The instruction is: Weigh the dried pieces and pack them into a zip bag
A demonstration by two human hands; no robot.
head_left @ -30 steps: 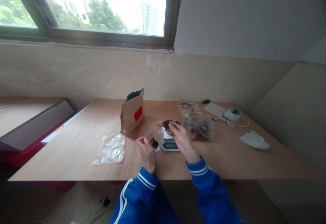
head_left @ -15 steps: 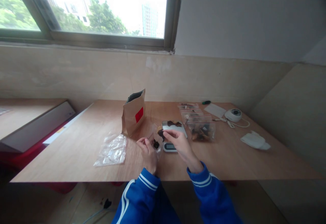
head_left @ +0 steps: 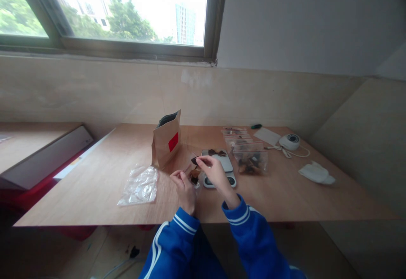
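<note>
My left hand [head_left: 184, 189] pinches the edge of a clear plastic bag [head_left: 199, 182] that has dark brown dried pieces [head_left: 194, 176] in it. Over the bag's mouth, my right hand [head_left: 214, 172] grips a dark dried piece [head_left: 194, 160] between thumb and fingertips. Just beyond and to the right stands a white kitchen scale [head_left: 226, 163], partly hidden by my right hand. More brown dried pieces [head_left: 217, 152] lie on the far part of its plate. The exact kind of these pieces is too small to make out.
An open kraft paper pouch [head_left: 167, 141] with a red label stands behind my left hand. A flat clear bag [head_left: 138, 188] lies left. Several filled zip bags [head_left: 251, 162] sit right of the scale, with a white dome camera [head_left: 289, 142] and crumpled white paper [head_left: 316, 173] farther right.
My right hand has moved left with the dark piece, from the scale's edge to over the bag's mouth. More of the scale's front now shows. My left hand stays in place.
</note>
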